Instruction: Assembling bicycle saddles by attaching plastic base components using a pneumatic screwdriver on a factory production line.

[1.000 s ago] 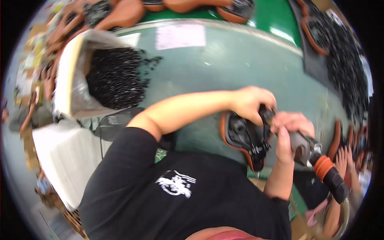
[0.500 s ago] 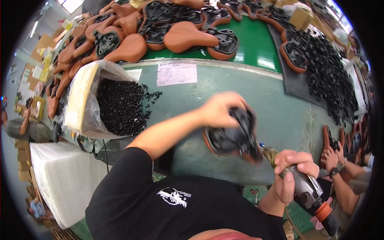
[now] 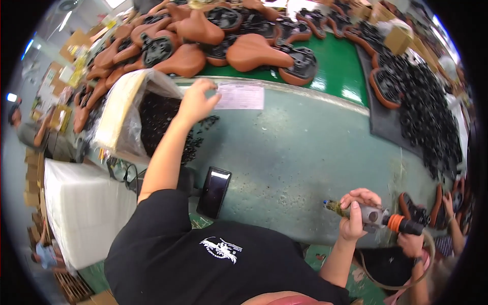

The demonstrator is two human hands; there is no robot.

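Observation:
My left hand (image 3: 199, 100) is stretched out over the far left of the bench, in front of the pile of brown bicycle saddles (image 3: 262, 53). Its fingers are apart, with nothing between them. The plastic-lined box (image 3: 119, 114) of small black parts (image 3: 157, 119) stands beside that forearm, which hides some of them. At the right, above the bench's near edge, my right hand (image 3: 358, 211) grips a power screwdriver (image 3: 375, 217) with a grey metal body and an orange ring. The tool's blue-tipped end (image 3: 326, 202) points left and touches nothing.
A dark phone (image 3: 214, 192) lies at the bench's near left. A printed sheet (image 3: 239, 96) is at the far side. Black parts (image 3: 427, 112) are heaped on the right. A co-worker's hand (image 3: 409, 245) is close to the screwdriver's rear; more saddles (image 3: 413, 209) lie there.
My left hand has let go of the saddle and moved far left, toward the pile. The phone has come into sight. My right hand has turned the screwdriver closer to level.

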